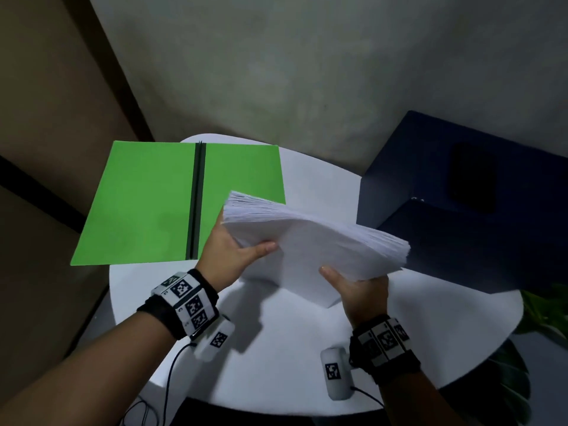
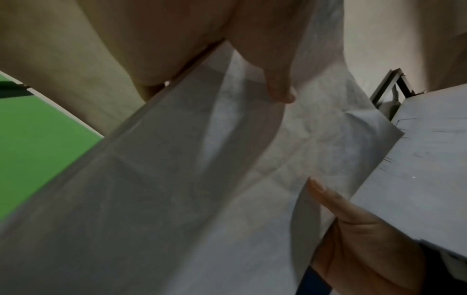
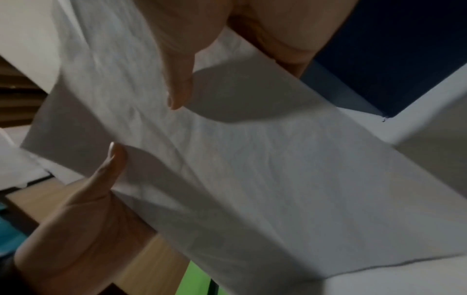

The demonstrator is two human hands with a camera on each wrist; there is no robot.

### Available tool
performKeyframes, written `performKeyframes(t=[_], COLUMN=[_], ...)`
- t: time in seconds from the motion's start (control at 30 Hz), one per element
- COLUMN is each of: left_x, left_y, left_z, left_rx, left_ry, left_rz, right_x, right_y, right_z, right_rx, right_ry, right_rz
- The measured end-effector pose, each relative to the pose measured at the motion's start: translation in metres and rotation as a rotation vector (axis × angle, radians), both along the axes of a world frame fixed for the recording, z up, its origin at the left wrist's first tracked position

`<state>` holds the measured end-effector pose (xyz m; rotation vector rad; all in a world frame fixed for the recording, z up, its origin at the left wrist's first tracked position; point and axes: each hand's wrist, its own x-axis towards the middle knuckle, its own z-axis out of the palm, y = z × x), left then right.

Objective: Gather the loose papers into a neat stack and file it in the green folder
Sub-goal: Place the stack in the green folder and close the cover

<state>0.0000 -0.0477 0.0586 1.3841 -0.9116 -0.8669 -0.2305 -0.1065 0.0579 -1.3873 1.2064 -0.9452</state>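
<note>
1. The stack of papers (image 1: 316,241) is held up in the air over the middle of the white table (image 1: 276,348), tilted, with its far left corner raised and its sheets slightly fanned along the edges.
2. The left hand (image 1: 233,250) grasps the stack at its left side, thumb lying across the top sheet and the other fingers under the pile; the left wrist view shows the thumb (image 2: 275,79) pressed onto the paper (image 2: 177,179).
3. The right hand (image 1: 359,290) grasps the near right edge in the same way, thumb on top and fingers beneath; in the right wrist view its thumb (image 3: 177,79) lies on the sheet (image 3: 252,169) and the other hand's thumb (image 3: 111,165) shows at the lower left.
4. The green folder (image 1: 138,204) lies open and flat at the far left of the table, its left half jutting past the table's edge, with a dark spine (image 1: 195,201) down the middle. The raised corner of the stack overlaps the folder's right half in the head view, but the papers are not touching it.
5. A dark blue box (image 1: 461,216) stands at the right of the table, close to the right end of the stack, with a black flat object (image 1: 473,176) on its top.
6. Both wrists carry black bands with square-patterned markers (image 1: 187,302), and green leaves (image 1: 544,312) show past the table's right rim.
</note>
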Motion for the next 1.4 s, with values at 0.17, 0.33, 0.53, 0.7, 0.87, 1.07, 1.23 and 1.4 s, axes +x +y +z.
performKeyframes(t=[0.17, 0.33, 0.53, 0.7, 0.87, 1.07, 1.23, 1.4], left_x=[0.010, 0.007, 0.015, 0.041, 0.136, 0.248, 0.272, 0.271], left_y=[-0.007, -0.010, -0.025, -0.036, -0.023, 0.037, 0.051, 0.055], left_z=[-0.004, -0.012, -0.011, -0.027, -0.076, -0.111, -0.121, -0.119], left_rx=[0.026, 0.094, 0.153, 0.378, 0.806, 1.253, 1.299, 0.935], left_ry=[0.003, -0.014, -0.041, 0.004, -0.568, -0.615, -0.442, -0.423], left_rz=[-0.037, -0.032, 0.100, 0.004, 0.366, 0.657, 0.526, 0.595], right_x=[0.004, 0.004, 0.011, 0.019, 0.010, 0.020, 0.056, 0.085], right_y=[-0.011, -0.012, -0.015, -0.017, -0.037, -0.040, -0.035, -0.033], right_z=[0.003, -0.010, -0.012, -0.019, -0.006, -0.003, -0.009, -0.012], right_rx=[0.001, 0.045, 0.021, 0.010, -0.068, -0.093, -0.082, -0.095], right_ry=[-0.059, -0.015, 0.079, 0.180, 0.348, 0.388, 0.372, 0.303], right_rz=[-0.077, -0.117, -0.053, -0.017, -0.055, -0.029, 0.023, 0.040])
